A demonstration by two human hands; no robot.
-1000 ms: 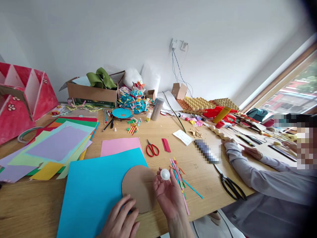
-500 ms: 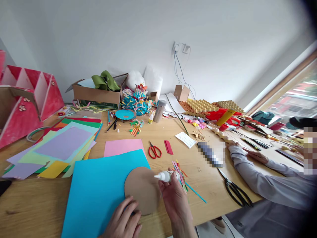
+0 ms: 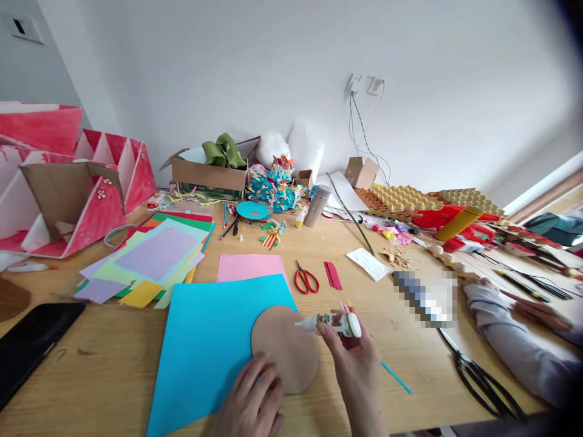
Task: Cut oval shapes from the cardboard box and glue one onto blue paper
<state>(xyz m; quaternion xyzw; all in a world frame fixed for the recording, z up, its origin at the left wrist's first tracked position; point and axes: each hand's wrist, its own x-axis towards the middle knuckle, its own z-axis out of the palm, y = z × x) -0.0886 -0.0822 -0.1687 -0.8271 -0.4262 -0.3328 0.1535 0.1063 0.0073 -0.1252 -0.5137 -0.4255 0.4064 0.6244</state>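
Observation:
My right hand [image 3: 357, 361] grips a white glue bottle [image 3: 337, 324] lying nearly level, its nozzle pointing left above a round brown cardboard disc [image 3: 291, 358]. Whether the nozzle tip touches the disc I cannot tell. The disc lies partly over a blue sheet of paper [image 3: 204, 340]. With its fingers laid out, my left hand [image 3: 252, 394] rests on the disc's lower left edge and on the blue sheet. Thin coloured paper strips are mostly hidden behind my right hand, and one blue strip [image 3: 396, 377] sticks out to the right.
Red-handled scissors [image 3: 306, 280] and a red paper piece [image 3: 333, 276] lie beyond the disc. Coloured sheets [image 3: 152, 255] and a black phone [image 3: 39, 340] are at left. Large black-handled shears [image 3: 483, 382] lie right, near a co-worker's sleeve [image 3: 501, 328]. A grey thermos [image 3: 317, 206] stands behind.
My right hand has turned the glue bottle, showing its label and base more, with the nozzle now over the disc. The view has swung left; my left hand still rests on the disc.

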